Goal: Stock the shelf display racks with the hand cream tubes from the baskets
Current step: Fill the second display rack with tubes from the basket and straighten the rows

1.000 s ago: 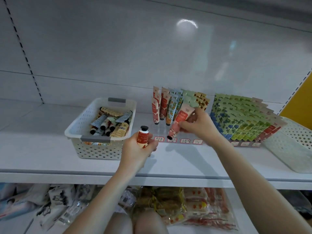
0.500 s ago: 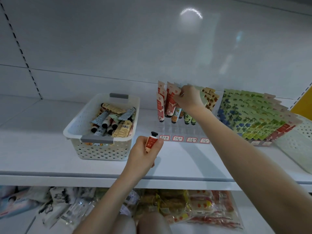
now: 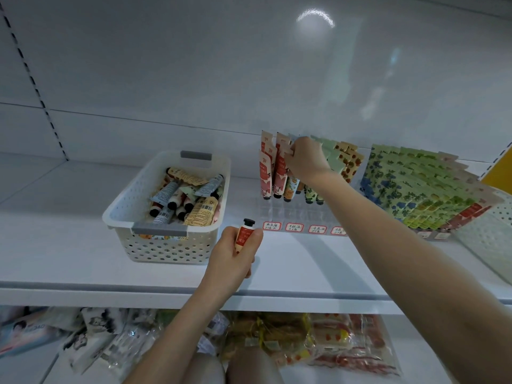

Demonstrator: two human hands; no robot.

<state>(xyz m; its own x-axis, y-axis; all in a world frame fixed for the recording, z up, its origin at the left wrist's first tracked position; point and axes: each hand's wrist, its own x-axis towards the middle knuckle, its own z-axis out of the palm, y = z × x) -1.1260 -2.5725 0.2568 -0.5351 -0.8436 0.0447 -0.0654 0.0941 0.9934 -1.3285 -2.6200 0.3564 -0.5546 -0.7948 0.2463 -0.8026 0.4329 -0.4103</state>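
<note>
A white perforated basket on the shelf holds several loose hand cream tubes. My left hand grips a red tube with a black cap upright, just right of the basket. Behind it a clear display rack carries rows of red, orange and green tubes standing on their caps. My right hand reaches into the rack's second row and pinches the top of a red tube there. A second rack to the right is packed with blue, green and red tubes.
Another white basket lies tilted at the far right. Red-bordered price labels line the rack's front. The white shelf edge runs across; packaged goods lie on the shelf below. A yellow panel shows at the right.
My right hand carried its red tube from the rack's front up into the second row. My left hand kept hold of its tube with its cap up.
</note>
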